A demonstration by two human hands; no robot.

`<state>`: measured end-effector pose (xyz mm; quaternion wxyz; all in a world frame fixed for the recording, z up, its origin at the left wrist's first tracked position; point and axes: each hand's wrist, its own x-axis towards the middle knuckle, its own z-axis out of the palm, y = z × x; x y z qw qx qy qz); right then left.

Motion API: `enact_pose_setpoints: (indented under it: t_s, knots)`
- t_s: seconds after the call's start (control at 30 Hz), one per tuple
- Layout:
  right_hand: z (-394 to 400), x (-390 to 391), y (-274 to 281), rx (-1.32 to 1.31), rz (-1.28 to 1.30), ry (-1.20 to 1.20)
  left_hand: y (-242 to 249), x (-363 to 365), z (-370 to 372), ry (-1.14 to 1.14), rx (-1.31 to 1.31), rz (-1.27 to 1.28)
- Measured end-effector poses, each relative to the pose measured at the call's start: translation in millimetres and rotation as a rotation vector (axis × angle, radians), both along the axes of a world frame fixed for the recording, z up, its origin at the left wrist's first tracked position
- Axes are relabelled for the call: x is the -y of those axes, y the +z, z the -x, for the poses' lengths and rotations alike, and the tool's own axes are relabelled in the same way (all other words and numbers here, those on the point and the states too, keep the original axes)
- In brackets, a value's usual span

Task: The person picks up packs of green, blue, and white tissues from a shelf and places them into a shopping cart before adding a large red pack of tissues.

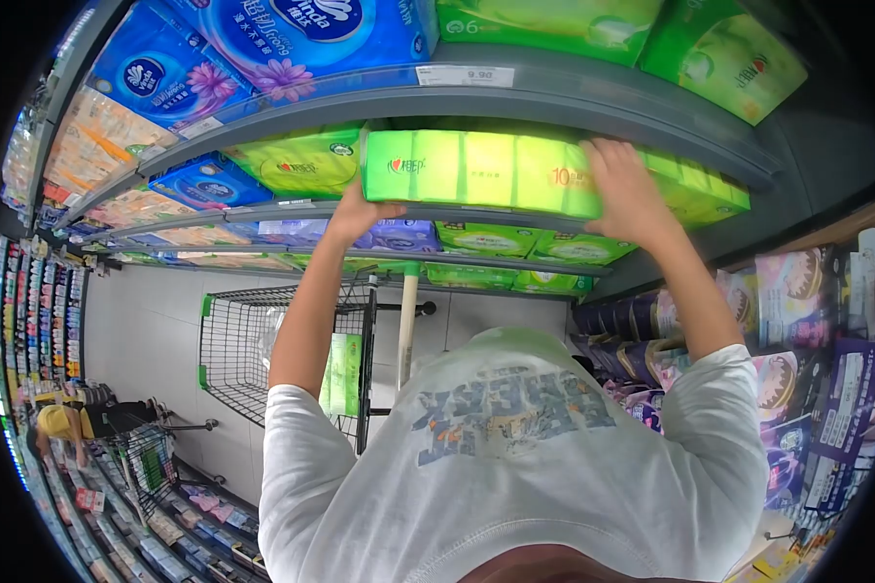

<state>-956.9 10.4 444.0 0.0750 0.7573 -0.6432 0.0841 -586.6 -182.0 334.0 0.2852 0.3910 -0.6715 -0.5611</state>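
Note:
A long bright green multipack of tissues (486,170) lies at the front of a shelf level, its near side flush with or a little past the shelf edge. My left hand (362,212) grips its left end, the thumb along the lower edge. Across the right part of the same pack, my right hand (630,189) is closed with its fingers over the top edge. Another green tissue pack (297,163) sits just left of it. More green packs (700,189) show past my right hand. How far the pack reaches back is hidden.
Above runs a shelf edge (593,102) with a price tag (467,76). Blue tissue packs (209,182) stand further left. Behind my left arm is a shopping cart (238,340) holding a green pack (340,374). Another person (63,423) is by a second cart (151,462).

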Motion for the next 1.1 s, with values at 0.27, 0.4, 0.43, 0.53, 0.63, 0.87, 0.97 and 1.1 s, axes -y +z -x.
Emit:
enact_pose_setpoints:
  t_s: [0.27, 0.4, 0.43, 0.53, 0.63, 0.87, 0.97, 1.1]
  knots:
    - [10, -8, -10, 0.010, 0.057, 0.110, 7, -11, 6, 0.043, 0.274, 0.333]
    - [7, -26, 9, 0.114, 0.140, 0.118, 43, -33, -10, 0.052, 0.307, 0.453]
    - [4, -34, 18, 0.116, 0.137, 0.115, 54, -40, -13, 0.050, 0.308, 0.451]
    - [-5, -52, 41, 0.354, 0.090, 0.071, 81, -58, -25, 0.089, 0.262, 0.456]
    - [-2, -61, 55, 0.498, 0.111, 0.142, 85, -54, -44, 0.033, -0.046, 0.236]
    - [13, -59, 42, 0.939, 0.156, 0.358, 53, -55, -30, 0.099, -0.559, 0.251]
    - [9, -57, 28, 1.297, 0.182, 0.282, 50, -60, -18, 0.076, -0.654, 0.043]
    - [3, -55, 7, 1.502, 0.234, 0.189, 58, -70, -8, 0.106, -0.594, -0.044]
